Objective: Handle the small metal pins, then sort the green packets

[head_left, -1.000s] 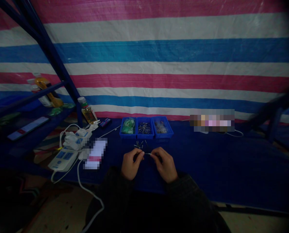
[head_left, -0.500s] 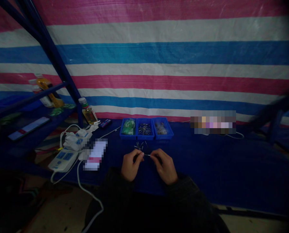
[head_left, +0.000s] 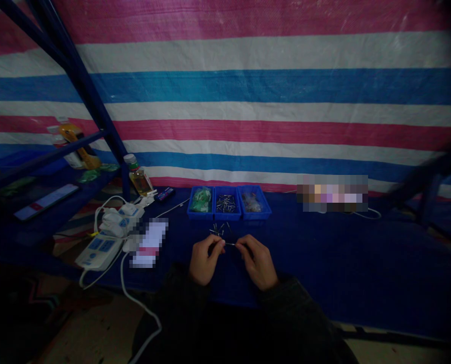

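Observation:
A thin, silvery metal pin (head_left: 230,244) spans the gap between my hands over the blue tabletop. My left hand (head_left: 205,260) pinches one end with thumb and forefinger; my right hand (head_left: 258,262) pinches the other end. Whether it is one piece or two joined pieces is too small to tell. Just beyond my left fingertips lies a small loose pile of similar metal pins (head_left: 217,228). Behind it stand three blue bins side by side: the left bin (head_left: 200,216) holds green plastic bags, the middle bin (head_left: 228,216) metal pins, the right bin (head_left: 256,216) clear bags of small parts.
On the left are a white power strip (head_left: 99,253) with plugs and cables, a phone-like blurred screen (head_left: 149,242) and a capped bottle (head_left: 139,174). A blue metal frame post (head_left: 92,101) rises there. At the back right lies a pixelated object (head_left: 331,194). Striped sheeting (head_left: 270,86) hangs behind.
Both hands keep the same pinch on the pin, almost still. The whole view has shifted slightly, with everything a few pixels lower. Something blurred now shows at the far left edge.

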Available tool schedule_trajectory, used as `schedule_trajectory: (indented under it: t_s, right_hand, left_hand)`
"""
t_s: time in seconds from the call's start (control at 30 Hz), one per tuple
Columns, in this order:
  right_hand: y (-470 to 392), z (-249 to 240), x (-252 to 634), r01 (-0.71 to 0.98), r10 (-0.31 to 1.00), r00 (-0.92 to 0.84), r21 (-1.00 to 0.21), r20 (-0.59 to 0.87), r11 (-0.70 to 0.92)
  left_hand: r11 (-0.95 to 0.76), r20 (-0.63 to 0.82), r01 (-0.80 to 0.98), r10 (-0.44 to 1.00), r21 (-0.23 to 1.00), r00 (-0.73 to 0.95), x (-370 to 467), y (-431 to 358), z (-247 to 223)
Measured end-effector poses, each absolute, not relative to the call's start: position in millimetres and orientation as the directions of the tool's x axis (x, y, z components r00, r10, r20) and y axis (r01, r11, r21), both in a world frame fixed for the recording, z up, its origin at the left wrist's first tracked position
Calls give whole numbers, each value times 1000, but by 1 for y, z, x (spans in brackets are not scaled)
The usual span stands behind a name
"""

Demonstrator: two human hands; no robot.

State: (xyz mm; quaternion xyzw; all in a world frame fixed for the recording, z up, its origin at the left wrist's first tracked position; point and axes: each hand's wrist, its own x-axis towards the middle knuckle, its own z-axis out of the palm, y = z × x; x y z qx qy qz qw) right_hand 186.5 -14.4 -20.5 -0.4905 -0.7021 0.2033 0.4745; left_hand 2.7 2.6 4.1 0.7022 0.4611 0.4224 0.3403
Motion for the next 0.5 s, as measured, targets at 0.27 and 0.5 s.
schedule_trajectory:
  t_s: [0.27,0.5]
  right_hand:
    - [-15,-19,187,500,888,-75,-754,453,427]
    - [-13,-21,186,487,879,-84,-750,469,447]
  left_hand:
    - [-343,280,357,935,869,217,3,2,6]
    - [-346,277,375,934,860,225,3,2,6]
